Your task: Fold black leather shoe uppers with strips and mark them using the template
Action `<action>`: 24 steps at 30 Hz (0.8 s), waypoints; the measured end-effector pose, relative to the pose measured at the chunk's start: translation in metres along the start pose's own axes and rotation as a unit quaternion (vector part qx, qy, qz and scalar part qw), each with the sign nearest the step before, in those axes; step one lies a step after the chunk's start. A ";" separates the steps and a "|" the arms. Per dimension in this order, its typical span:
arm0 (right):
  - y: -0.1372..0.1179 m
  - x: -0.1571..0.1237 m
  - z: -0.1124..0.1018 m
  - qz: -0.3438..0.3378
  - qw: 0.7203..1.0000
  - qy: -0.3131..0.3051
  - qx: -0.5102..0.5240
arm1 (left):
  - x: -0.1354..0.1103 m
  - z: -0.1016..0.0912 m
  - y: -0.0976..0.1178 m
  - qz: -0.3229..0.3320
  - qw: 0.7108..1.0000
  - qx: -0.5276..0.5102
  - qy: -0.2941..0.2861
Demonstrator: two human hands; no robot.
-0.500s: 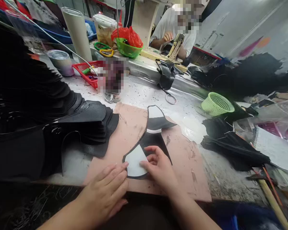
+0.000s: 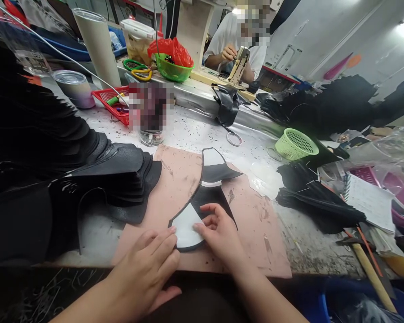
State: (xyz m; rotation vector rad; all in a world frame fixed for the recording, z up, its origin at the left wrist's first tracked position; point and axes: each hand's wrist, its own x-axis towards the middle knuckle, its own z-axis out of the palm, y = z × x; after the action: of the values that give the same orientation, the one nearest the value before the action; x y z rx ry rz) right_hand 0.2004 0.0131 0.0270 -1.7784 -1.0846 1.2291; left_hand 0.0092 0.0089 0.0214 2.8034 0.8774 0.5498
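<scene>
A black shoe-upper-shaped cut piece [image 2: 209,197] lies flat on a pinkish board [image 2: 256,237]. White backing patches cover parts of it: a large one [image 2: 187,226] at its near end, a smaller one [image 2: 212,157] at its far end. A narrow white strip [image 2: 211,184] crosses its middle. My left hand [image 2: 155,258] rests at the left edge of the large patch, its fingers stretched out and fingertips touching it. Over the right edge of that patch is my right hand [image 2: 218,231], thumb on the patch, fingers loosely curved and apart from the thumb.
Stacked black cut pieces [image 2: 121,175] rise on the left. Behind are a red basket [image 2: 111,105], a tape ring [image 2: 234,138] and a green basket [image 2: 296,144]. At right lie black pieces [image 2: 313,197], a notebook [image 2: 368,202] and a hammer [image 2: 370,269]. A person [image 2: 227,49] sits across at a machine.
The view has shifted slightly, so most things sit a little farther left. My left hand's thumb is spread a bit more from its fingers. The cut piece stays in place on the board.
</scene>
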 end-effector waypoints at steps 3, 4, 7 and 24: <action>-0.002 0.001 -0.001 -0.012 0.999 0.005 -0.045 | 0.003 0.003 -0.002 -0.001 0.999 0.034 -0.012; -0.003 0.001 -0.001 -0.017 0.998 0.008 -0.066 | 0.003 0.005 -0.002 0.001 0.999 0.045 -0.016; -0.006 0.001 -0.004 -0.047 0.987 0.010 -0.154 | 0.002 0.013 -0.004 0.001 0.998 0.065 -0.024; 0.012 0.001 -0.024 -0.358 0.785 0.012 -0.505 | 0.004 0.014 -0.007 0.013 0.990 0.135 -0.041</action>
State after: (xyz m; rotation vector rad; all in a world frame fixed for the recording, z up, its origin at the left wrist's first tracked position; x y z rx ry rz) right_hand 0.2263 0.0074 0.0228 -1.6918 -2.3909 0.0787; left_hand 0.0141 0.0163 0.0082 3.0569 0.9664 0.3381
